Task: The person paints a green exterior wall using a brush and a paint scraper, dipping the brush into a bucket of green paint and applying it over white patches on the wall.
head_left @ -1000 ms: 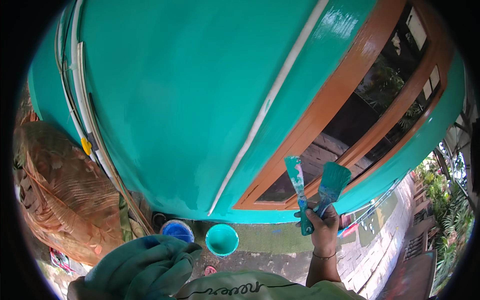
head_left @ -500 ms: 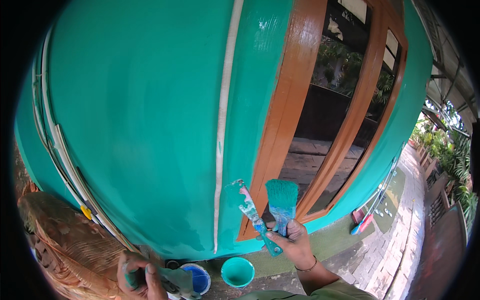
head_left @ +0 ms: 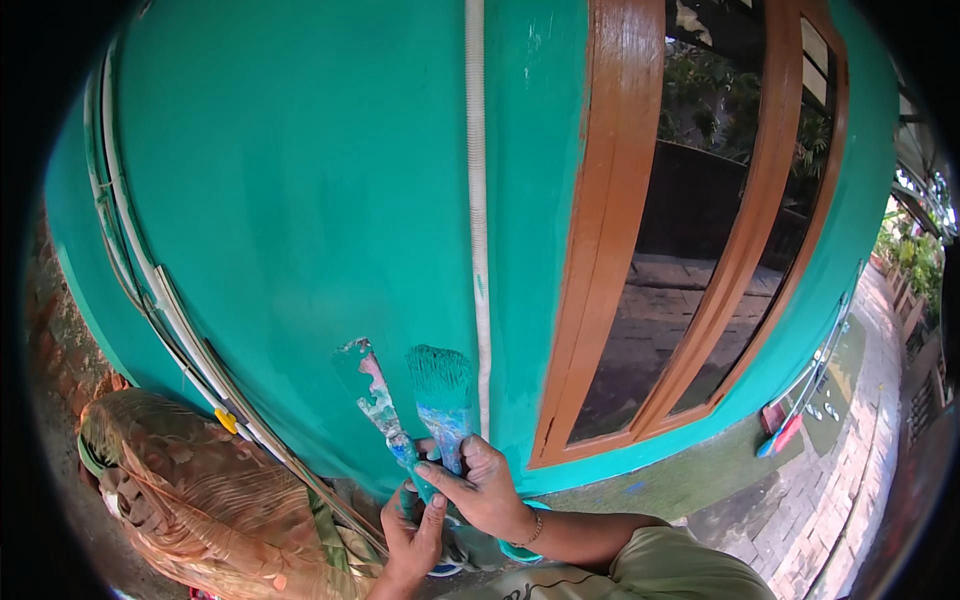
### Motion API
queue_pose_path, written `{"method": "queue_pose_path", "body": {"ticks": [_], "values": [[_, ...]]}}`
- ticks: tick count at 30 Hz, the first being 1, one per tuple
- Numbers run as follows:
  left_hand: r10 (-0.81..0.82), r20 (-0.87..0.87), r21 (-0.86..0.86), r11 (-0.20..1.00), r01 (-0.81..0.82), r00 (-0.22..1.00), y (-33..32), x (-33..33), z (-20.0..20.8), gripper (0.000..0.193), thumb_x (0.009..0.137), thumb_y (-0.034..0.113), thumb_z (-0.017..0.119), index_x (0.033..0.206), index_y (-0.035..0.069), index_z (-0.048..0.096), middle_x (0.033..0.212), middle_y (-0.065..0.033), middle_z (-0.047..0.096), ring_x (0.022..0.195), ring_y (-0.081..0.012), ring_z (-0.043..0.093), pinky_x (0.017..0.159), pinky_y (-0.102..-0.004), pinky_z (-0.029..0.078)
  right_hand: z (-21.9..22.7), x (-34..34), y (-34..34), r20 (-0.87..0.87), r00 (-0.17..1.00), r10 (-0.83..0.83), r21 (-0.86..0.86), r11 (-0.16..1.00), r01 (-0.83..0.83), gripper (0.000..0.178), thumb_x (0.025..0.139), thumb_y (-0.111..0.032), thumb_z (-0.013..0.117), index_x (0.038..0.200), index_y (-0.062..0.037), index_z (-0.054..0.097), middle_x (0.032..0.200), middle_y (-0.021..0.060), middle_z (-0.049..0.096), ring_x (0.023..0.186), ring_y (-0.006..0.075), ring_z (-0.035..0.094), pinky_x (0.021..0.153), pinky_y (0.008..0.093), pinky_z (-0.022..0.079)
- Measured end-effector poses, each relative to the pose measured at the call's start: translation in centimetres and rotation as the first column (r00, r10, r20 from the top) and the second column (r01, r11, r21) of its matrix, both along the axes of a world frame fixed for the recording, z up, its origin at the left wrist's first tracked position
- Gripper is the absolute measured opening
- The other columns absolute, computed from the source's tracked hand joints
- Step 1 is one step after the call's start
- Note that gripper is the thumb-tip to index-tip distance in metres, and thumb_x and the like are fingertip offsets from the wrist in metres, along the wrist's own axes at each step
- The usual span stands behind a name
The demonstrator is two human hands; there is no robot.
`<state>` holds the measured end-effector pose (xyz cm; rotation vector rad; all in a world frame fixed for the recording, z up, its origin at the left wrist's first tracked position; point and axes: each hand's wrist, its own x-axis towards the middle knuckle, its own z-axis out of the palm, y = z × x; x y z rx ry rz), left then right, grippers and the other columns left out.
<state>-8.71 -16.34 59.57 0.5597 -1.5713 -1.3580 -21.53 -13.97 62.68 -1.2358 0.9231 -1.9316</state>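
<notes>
My right hand (head_left: pixel 492 492) grips a wide paintbrush (head_left: pixel 441 395), its bristles up and coated in green paint, its ferrule smeared blue and white. Crossing beside it is a paint-caked scraper (head_left: pixel 377 398), blade up, with a green handle partly covered by my fingers. From below, my left hand (head_left: pixel 412 535) has its thumb and fingers closed on the lower end of that handle. Both tools stand in front of the freshly green wall (head_left: pixel 300 200).
A green paint bucket (head_left: pixel 520 550) sits mostly behind my right forearm. A ribbed white conduit (head_left: pixel 477 200) runs down the wall beside a brown-framed window (head_left: pixel 610 230). At left are bundled pipes (head_left: pixel 165 300) and a patterned brown cloth cover (head_left: pixel 200 500). A broom (head_left: pixel 785 435) leans at right.
My left hand has risen from the lower left to the scraper handle, leaving a greyish thing it was at. My right hand has moved left with brush and scraper. The view has shifted.
</notes>
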Motion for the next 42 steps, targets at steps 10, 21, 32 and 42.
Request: {"method": "queue_pose_path", "body": {"ticks": [10,21,32,42], "values": [[0.026,-0.045,0.158,0.987,-0.018,0.999,-0.1,-1.2,-0.1,0.022,0.093,0.013,0.060,0.110,-0.001,0.055,0.088,-0.0036,0.063,0.075,-0.0074,0.053,0.064,-0.0207,0.040,-0.7,-2.0,-0.6,0.023,0.995,-0.095,-0.001,0.995,0.095,0.022,0.091,-0.005,0.061,0.113,-0.0012,0.057,0.091,0.0024,0.062,0.077,0.0050,0.054,0.068,0.0219,0.046],[0.355,-0.074,0.030,0.935,-0.354,0.932,-1.1,2.0,-1.1,0.019,0.093,0.016,0.061,0.106,0.004,0.055,0.085,0.0005,0.056,0.072,-0.0067,0.050,0.062,-0.0197,0.040,12.8,-17.3,4.5,-0.299,0.859,-0.416,0.017,0.897,0.441,0.038,0.094,-0.006,0.051,0.132,-0.0048,0.049,0.079,0.0025,0.056,0.061,0.0034,0.046,0.048,0.0176,0.036],[0.460,-0.060,0.026,0.888,-0.460,0.886,-1.6,4.3,-0.8,0.019,0.092,0.019,0.063,0.103,0.006,0.054,0.078,0.0028,0.055,0.062,-0.0049,0.046,0.056,-0.0185,0.037,18.7,-20.3,2.6,-0.621,0.427,-0.658,-0.254,0.684,0.684,0.035,0.094,-0.006,0.051,0.129,-0.0055,0.052,0.081,0.0084,0.060,0.072,0.0124,0.056,0.070,0.0278,0.045],[0.497,-0.092,0.030,0.868,-0.496,0.863,-2.0,5.0,-1.1,0.018,0.092,0.017,0.062,0.103,0.006,0.054,0.079,0.0024,0.058,0.060,-0.0032,0.045,0.053,-0.0175,0.035,23.9,-20.5,-1.5,-0.522,0.061,-0.851,-0.621,0.428,0.656,0.035,0.090,-0.009,0.057,0.124,-0.0090,0.060,0.082,0.0182,0.058,0.073,0.0317,0.060,0.070,0.0372,0.048]]}}
